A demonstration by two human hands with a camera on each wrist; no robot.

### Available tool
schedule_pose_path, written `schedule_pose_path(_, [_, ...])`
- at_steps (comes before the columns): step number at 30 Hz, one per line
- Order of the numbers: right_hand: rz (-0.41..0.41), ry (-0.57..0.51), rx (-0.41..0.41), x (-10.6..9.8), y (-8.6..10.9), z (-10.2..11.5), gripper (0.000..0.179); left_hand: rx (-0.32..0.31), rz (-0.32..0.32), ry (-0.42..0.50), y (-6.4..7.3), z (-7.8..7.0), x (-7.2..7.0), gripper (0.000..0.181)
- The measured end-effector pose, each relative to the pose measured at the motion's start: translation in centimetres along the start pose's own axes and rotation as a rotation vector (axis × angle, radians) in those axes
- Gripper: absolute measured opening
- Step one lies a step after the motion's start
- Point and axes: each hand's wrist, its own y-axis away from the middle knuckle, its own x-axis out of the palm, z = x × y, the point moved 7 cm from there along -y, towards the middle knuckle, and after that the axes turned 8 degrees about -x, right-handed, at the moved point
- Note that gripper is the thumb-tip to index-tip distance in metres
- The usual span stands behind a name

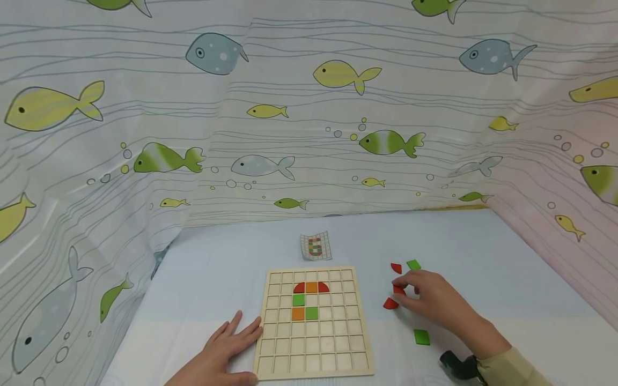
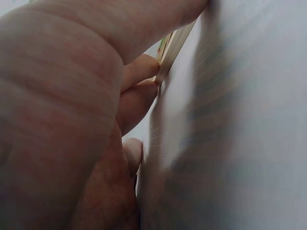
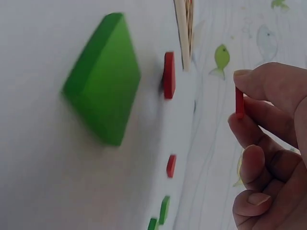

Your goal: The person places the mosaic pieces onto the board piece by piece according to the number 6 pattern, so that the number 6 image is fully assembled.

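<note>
My right hand (image 1: 429, 300) pinches a red tile (image 3: 239, 101) between thumb and fingertip, raised off the table in the right wrist view. Two red quarter-round tiles lie close by, one farther back (image 1: 396, 268) and one nearer (image 1: 390, 304). Along the left edge of the wooden grid board (image 1: 338, 346), my left hand (image 1: 222, 348) rests with fingers spread, touching the frame. On the board, a red, an orange (image 1: 311, 287) and a red tile form a row; below sit a green (image 1: 299, 300), an orange (image 1: 298, 314) and a green tile (image 1: 311, 313).
A small pattern card (image 1: 316, 246), slightly curled, stands behind the board. One green tile (image 1: 422, 337) lies in front of the right hand, another (image 1: 413, 265) behind it. A fish-printed curtain (image 1: 309, 134) surrounds the table. A dark strap device (image 1: 458, 366) is at the right wrist.
</note>
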Motion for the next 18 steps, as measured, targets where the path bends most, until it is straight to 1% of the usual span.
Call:
schedule_pose_path(2, [0.01, -0.003, -0.024, 0.3, -0.6, 0.6, 0.022, 0.002, -0.004, -0.005, 0.0, 0.0, 0.0, 0.083])
schedule_pose_path(7, [0.011, 0.008, -0.13, 0.8, -2.1, 2.3, 0.018, 0.023, -0.02, -0.017, 0.1, -0.1, 0.0, 0.082])
schedule_pose_path(10, [0.008, 0.01, -0.19, 1.2, -2.8, 3.3, 0.017, 0.024, -0.017, -0.008, 0.1, -0.1, 0.0, 0.081])
schedule_pose_path(13, [0.026, 0.019, -0.213, 1.8, -3.4, 4.1, 0.019, 0.014, -0.004, 0.005, 0.1, 0.0, 0.0, 0.081])
schedule_pose_path(18, [0.075, 0.039, -0.2, 2.9, -4.4, 5.3, 0.023, -0.006, 0.015, 0.021, 0.1, 0.1, 0.0, 0.082])
